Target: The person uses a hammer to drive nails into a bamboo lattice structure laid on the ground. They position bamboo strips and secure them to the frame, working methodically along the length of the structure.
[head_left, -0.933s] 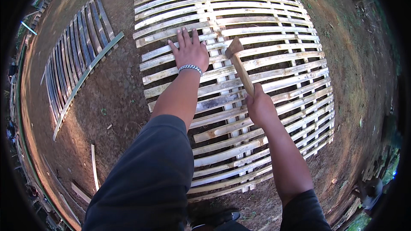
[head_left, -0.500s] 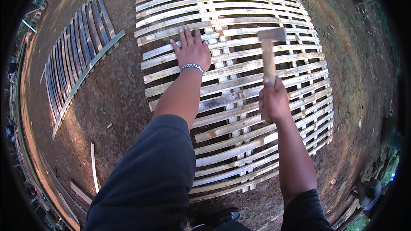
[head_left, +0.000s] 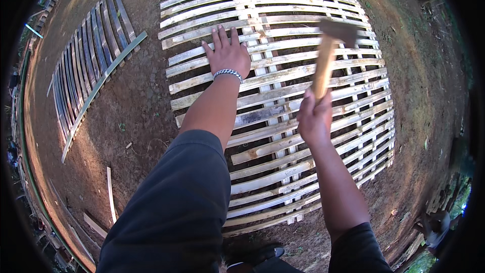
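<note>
Across the ground lies a large lattice panel of pale wooden or bamboo slats, laid side by side over crosswise strips. My left hand, with a chain bracelet at its wrist, rests palm down on the slats near the panel's left edge, fingers spread. A hammer with a light wooden handle and a dark, motion-blurred head is gripped in my right hand. That hand is over the panel's middle, right of the left one, and the hammer's head is raised above the slats. Any nail is too small to make out.
On the left, a smaller, darker slatted panel lies on the bare soil, a long greenish strip across its near end. Loose wood pieces lie at the lower left. Another person is at the far lower right.
My right hand has moved a little left and nearer to the left hand. The hammer has tilted, its head swinging up and to the right. My left hand stays almost in place.
</note>
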Action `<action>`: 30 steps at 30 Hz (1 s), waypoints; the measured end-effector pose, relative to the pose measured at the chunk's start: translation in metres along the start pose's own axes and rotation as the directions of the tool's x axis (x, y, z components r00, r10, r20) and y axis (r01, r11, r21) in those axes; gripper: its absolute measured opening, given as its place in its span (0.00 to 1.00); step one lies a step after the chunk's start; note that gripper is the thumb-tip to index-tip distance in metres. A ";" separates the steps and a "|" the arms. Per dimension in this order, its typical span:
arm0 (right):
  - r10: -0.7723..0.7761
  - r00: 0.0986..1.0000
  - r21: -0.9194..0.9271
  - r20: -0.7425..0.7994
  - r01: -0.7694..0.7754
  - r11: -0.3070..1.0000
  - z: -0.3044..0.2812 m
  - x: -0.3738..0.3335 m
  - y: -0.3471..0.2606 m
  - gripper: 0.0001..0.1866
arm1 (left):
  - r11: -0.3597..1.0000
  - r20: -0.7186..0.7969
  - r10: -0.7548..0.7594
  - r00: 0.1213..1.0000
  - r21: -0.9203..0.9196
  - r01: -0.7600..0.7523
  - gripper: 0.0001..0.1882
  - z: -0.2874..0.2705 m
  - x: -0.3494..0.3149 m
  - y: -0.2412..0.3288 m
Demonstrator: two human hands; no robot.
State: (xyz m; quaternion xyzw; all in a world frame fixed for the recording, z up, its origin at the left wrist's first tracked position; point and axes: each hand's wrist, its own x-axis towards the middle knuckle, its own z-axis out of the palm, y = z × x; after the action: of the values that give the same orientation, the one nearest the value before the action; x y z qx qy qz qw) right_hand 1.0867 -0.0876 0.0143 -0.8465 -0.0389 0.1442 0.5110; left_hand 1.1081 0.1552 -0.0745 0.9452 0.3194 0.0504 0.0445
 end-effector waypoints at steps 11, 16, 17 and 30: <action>0.059 0.984 -0.566 0.166 0.046 0.823 -0.007 0.002 0.015 0.20 | 1.000 0.009 0.007 1.000 0.021 -0.007 0.32 -0.003 0.001 0.005; 0.004 0.988 -0.417 0.156 0.062 0.907 -0.006 0.005 -0.039 0.18 | 0.999 0.001 -0.013 1.000 0.032 0.013 0.32 -0.004 0.005 -0.007; -0.034 0.997 -0.295 0.071 0.053 0.954 -0.005 0.002 -0.039 0.18 | 1.000 0.006 -0.008 1.000 0.015 0.008 0.32 -0.003 0.003 -0.005; 0.229 0.937 -0.778 0.265 0.067 0.625 -0.011 0.004 -0.008 0.17 | 0.999 0.031 0.015 0.999 -0.033 -0.014 0.33 -0.003 0.002 0.001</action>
State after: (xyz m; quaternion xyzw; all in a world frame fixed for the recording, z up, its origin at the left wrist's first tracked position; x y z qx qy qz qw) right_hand 1.0940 -0.0923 0.0248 -0.9460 -0.1456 0.2798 0.0743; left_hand 1.1099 0.1553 -0.0710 0.9473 0.3109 0.0412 0.0647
